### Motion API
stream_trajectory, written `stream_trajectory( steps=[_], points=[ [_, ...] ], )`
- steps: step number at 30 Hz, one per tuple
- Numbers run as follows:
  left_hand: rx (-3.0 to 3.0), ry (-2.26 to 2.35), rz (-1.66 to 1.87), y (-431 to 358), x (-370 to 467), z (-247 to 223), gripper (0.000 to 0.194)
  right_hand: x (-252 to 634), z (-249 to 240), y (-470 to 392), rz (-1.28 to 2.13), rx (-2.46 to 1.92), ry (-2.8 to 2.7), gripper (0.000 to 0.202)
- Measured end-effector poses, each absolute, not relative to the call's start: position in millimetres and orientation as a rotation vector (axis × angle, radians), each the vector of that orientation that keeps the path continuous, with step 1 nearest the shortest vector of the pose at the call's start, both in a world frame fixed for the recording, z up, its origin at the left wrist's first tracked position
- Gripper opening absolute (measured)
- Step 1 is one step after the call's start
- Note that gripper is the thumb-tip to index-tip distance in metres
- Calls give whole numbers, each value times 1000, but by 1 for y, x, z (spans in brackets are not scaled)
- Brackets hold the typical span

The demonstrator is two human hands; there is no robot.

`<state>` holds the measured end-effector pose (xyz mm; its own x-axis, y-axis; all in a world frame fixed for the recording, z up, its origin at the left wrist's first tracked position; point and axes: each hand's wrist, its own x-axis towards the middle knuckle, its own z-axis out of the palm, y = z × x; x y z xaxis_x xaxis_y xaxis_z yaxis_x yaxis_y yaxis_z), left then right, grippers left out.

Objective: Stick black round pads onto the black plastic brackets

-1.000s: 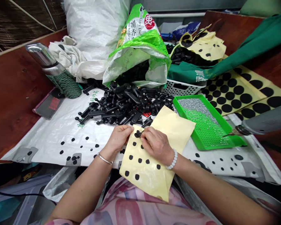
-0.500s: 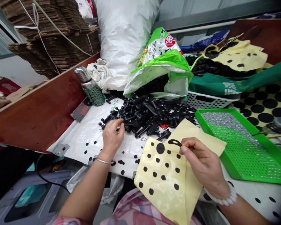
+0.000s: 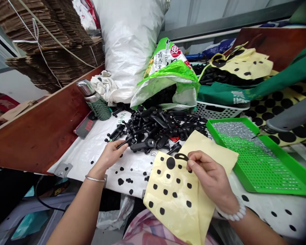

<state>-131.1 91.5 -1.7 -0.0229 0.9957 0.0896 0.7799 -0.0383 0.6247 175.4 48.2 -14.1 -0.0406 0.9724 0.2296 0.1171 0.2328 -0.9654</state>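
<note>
My left hand [image 3: 109,156] pinches a black plastic part [image 3: 129,139] with a rounded end, at the near left edge of the pile of black parts [image 3: 158,124]. Between the thumb and finger of my right hand [image 3: 211,178] is a curved black sticker [image 3: 180,157] with a slot in it. Under that hand lies a yellow backing sheet [image 3: 168,200] dotted with small black rounds and one larger black disc [image 3: 170,163]. Another plain yellow sheet [image 3: 206,143] sits beneath it, slanting to the right.
A green tray [image 3: 247,180] of small metal pieces stands at right, a grey tool [image 3: 293,114] with a thin tip above it. Behind the pile are an open green-and-white bag [image 3: 165,83] and a white basket [image 3: 220,109]. A flask [image 3: 99,105] and phone [image 3: 85,126] stand at left.
My left hand has drawn back to the left from the pile with a black part now visible in its fingers. My right hand still holds the curved sticker. The grey tool shows more at right.
</note>
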Motion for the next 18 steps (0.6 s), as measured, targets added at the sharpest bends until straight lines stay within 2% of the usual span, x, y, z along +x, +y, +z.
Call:
stream_trajectory(
  steps=[4,10,15,18],
  points=[
    [1855,1880,950,71,-113,-11,39,162,-8,51,1189,-1053,-1291,10],
    [1911,1647,1221,51,-68,-15,28,142,1,58,1454,-853,-1008,11],
    [1692,1420,1219,37,-37,-21,22,136,11,60,1579,-743,-746,8],
    [1598,1326,1178,34,-28,-24,30,134,13,57,1656,-693,-669,7]
  ],
)
